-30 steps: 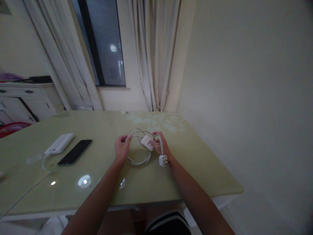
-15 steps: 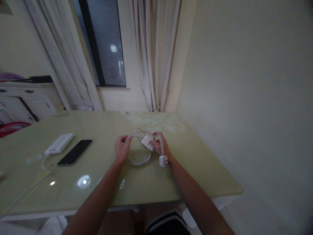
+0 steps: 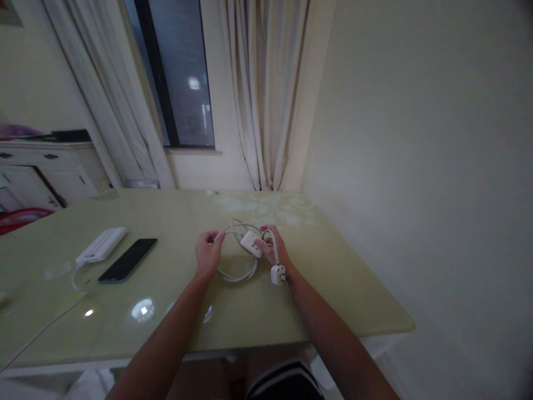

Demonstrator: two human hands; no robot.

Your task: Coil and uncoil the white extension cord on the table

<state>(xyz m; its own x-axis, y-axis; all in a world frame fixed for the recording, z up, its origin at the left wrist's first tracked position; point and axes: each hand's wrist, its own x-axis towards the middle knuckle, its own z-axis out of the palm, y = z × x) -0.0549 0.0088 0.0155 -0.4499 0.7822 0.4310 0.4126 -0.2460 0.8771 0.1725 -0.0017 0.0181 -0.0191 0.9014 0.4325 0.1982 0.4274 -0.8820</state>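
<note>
A white extension cord lies looped between my hands, its pale cable (image 3: 236, 279) forming a loose coil over the table. My left hand (image 3: 209, 254) pinches the cable at the left side of the coil. In my right hand (image 3: 278, 247) is the white socket block (image 3: 251, 243), gripped with the thumb on its face, where dark socket slots show. Part of the cable passes over the right hand, and the white plug (image 3: 278, 274) hangs by the right wrist with its prongs pointing right.
On the left of the glossy green table (image 3: 333, 289) lie a black phone (image 3: 128, 260) and a white power bank (image 3: 102, 244) with a white cable (image 3: 45, 326) running off left. A wall (image 3: 416, 166) borders the right side; curtains (image 3: 266, 100) hang behind.
</note>
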